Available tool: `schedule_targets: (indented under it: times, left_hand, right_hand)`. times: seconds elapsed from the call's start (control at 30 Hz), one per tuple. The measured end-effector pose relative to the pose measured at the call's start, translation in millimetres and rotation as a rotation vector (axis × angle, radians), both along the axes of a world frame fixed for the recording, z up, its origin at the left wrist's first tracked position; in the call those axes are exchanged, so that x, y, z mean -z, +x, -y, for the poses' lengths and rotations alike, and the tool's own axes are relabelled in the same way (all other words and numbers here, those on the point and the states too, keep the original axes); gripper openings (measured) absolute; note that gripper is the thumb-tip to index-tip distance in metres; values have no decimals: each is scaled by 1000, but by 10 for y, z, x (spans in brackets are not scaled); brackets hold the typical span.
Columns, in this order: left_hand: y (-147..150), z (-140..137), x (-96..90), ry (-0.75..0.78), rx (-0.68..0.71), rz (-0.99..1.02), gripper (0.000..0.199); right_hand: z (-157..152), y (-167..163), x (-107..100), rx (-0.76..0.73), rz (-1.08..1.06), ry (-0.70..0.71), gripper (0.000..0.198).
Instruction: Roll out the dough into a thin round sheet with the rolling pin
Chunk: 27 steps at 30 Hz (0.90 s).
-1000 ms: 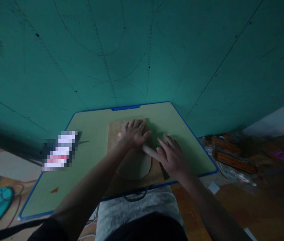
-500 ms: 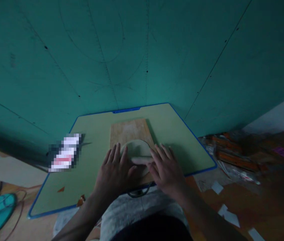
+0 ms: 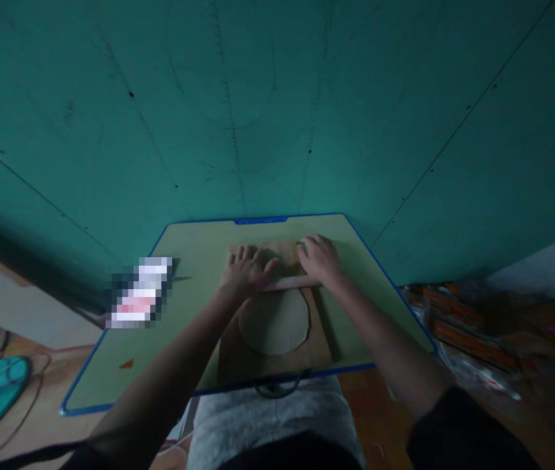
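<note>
Two flat hands press a thin wooden rolling pin (image 3: 291, 282): left hand (image 3: 247, 272) and right hand (image 3: 320, 258), fingers spread, palms down on its ends. Just below both wrists lies pale, round, flattened dough (image 3: 274, 321) on a wooden board (image 3: 320, 339).

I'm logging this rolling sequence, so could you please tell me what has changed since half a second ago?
Both hands, left hand and right hand, pushed the rolling pin away to the dough's far edge, uncovering the disc. The wooden board and green table stayed put.
</note>
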State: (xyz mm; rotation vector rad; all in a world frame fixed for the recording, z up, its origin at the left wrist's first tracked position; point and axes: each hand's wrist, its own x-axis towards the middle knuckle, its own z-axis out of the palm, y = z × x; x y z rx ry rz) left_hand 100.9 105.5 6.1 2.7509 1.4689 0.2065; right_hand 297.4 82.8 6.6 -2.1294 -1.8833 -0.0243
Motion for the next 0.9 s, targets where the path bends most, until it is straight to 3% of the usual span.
schedule_targets:
  times: [0.13,0.27,0.37,0.43,0.57,0.77,0.9]
  left_hand:
    - [-25,500,69,66,-97,19,60]
    - [-50,1350,257,256,81,46,56]
    - [12,1738,306,280,217,39,60]
    - [70,1784,294,263,241,36,60]
    - [79,1614,277,185,302,80,57]
    - [-262,1579,393,104,339,325,60]
    - [-504,1685,409,51,257,397,53]
  right_hand:
    - [277,5,127,-12,-1,23,31]
    - [690,29,280,-2,-28,7,37]
    - [796,-34,256,22,-13,-50,47]
    - [768,-120,211,-5,-12,-99,51]
    - [609,-301,159,-45,-75,-203,58]
    - [214,-653,73,-269,-21,-192,55]
    - [-43,-1058,-2,-397,-20,-155,49]
